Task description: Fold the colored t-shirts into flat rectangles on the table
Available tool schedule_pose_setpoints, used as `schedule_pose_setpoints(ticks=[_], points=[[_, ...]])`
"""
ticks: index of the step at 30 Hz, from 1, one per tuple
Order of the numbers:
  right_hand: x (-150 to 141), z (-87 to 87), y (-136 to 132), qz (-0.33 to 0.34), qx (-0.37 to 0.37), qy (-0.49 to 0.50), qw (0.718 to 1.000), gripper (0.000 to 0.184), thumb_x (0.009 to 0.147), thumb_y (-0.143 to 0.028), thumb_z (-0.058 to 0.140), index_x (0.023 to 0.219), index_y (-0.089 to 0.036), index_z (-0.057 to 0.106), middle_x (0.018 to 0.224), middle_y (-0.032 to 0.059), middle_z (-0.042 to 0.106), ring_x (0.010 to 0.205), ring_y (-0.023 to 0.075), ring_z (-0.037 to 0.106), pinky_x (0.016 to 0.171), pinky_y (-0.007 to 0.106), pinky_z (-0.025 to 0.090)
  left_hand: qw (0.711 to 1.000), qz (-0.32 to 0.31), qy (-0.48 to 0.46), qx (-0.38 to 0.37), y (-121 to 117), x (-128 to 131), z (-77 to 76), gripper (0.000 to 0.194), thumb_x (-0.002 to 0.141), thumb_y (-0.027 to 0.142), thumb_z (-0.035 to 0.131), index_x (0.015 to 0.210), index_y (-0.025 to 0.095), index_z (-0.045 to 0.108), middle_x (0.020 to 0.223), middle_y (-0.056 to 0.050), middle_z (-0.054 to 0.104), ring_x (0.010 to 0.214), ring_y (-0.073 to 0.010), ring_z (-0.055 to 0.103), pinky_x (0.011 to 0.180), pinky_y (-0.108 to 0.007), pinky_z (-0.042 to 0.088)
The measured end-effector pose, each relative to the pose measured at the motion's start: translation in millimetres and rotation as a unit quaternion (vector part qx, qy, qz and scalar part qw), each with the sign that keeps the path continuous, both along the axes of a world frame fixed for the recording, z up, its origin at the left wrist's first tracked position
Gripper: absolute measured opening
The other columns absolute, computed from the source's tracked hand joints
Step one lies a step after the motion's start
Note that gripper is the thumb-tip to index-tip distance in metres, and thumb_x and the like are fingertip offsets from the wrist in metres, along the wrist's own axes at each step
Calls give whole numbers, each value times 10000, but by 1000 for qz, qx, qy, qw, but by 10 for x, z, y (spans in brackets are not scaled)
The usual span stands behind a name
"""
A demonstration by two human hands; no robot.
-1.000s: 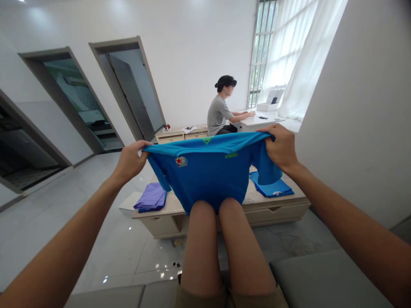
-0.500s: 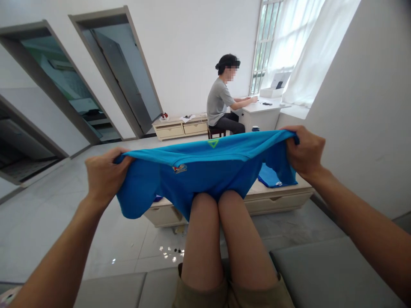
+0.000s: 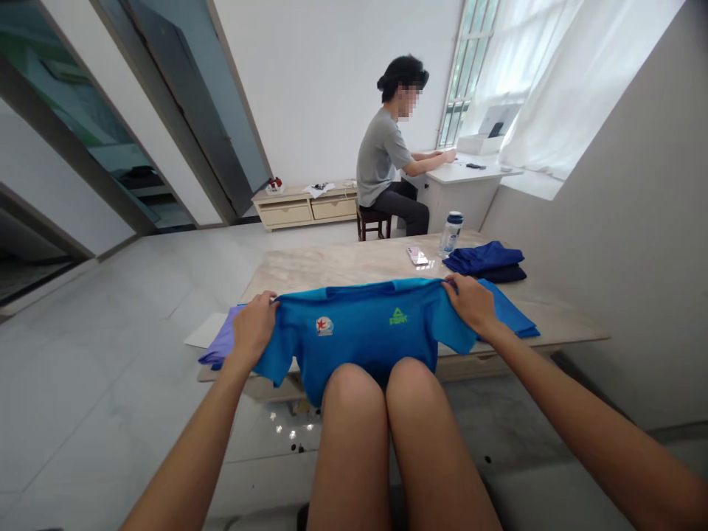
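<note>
Your left hand (image 3: 253, 330) and right hand (image 3: 463, 304) are well apart, each clamped on a shoulder of the blue T-shirt (image 3: 359, 328). The shirt hangs spread before you, its hem against your knees (image 3: 354, 391), badge and green logo showing. Behind it is a stone-topped table (image 3: 332, 265): a purple garment (image 3: 221, 341) at 9 o'clock, a blue garment (image 3: 514, 316) at 3, and a navy stack (image 3: 483, 259), water bottle (image 3: 451, 233) and phone (image 3: 417, 255) toward 2. A seated person (image 3: 381, 155) is far off at 12.
</note>
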State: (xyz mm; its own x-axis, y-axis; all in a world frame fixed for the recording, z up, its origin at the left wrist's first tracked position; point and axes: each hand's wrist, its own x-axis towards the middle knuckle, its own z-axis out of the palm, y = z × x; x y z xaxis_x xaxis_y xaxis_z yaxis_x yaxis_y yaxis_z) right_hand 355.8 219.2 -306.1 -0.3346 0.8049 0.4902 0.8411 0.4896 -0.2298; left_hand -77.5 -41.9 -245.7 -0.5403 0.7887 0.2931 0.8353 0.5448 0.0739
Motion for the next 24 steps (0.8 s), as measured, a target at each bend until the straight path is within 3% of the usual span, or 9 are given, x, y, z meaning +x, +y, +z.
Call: schedule_pose_setpoints(ticks=[3,6,9,11,16,21,24], points=[[-390,-343,34,20,-45,-32,998,445,1059,-254,460,1388,-90,709,1387,237,743,1306,362,677,1075,455,542,999,-36,19,-20,401,156,-523,516,1072,301,450,1515,115,639,1488,-232,705,1375,-391,656,1127,-500,525],[-641,-929,-228,100,-138,-97,981,521,1098,-300,429,1519,-92,655,1600,228,629,1501,361,572,1257,488,441,990,-117,-34,-75,493,390,-1223,559,1117,356,402,1601,154,594,1690,-185,563,1567,-339,524,1334,-521,363],[-768,-1452,-441,92,-208,-135,964,616,1123,-385,410,1658,-108,541,1765,198,445,1652,377,399,1345,558,328,982,-86,-103,-130,479,446,-1793,651,1138,461,377,1699,153,495,1793,-179,407,1681,-363,367,1373,-596,296],[-813,-1651,-437,58,-205,-129,969,651,1137,-421,370,1716,-140,470,1816,172,352,1694,375,315,1366,605,264,984,-63,-110,-129,503,354,-2017,695,1137,505,372,1736,159,441,1825,-173,331,1712,-403,280,1376,-637,268],[-972,-1759,43,38,-167,-115,978,675,1146,-488,329,1739,-187,446,1832,158,318,1710,370,274,1376,638,209,990,-50,-93,-91,874,-42,-2181,711,1127,560,364,1750,226,433,1855,-114,277,1720,-470,206,1381,-680,194],[-1299,-1809,845,41,-161,-113,980,700,1149,-533,307,1727,-169,458,1821,177,338,1704,369,287,1358,663,227,988,-44,-131,-70,1616,-418,-2227,719,1111,596,362,1739,255,451,1854,-95,301,1726,-467,182,1375,-705,166],[-1479,-1841,1370,37,-162,-103,981,743,1145,-566,302,1732,-128,430,1819,193,336,1704,371,280,1355,669,222,987,-48,-151,-39,2094,-721,-2237,776,1093,624,375,1745,206,413,1845,-122,322,1732,-436,185,1388,-683,142]])
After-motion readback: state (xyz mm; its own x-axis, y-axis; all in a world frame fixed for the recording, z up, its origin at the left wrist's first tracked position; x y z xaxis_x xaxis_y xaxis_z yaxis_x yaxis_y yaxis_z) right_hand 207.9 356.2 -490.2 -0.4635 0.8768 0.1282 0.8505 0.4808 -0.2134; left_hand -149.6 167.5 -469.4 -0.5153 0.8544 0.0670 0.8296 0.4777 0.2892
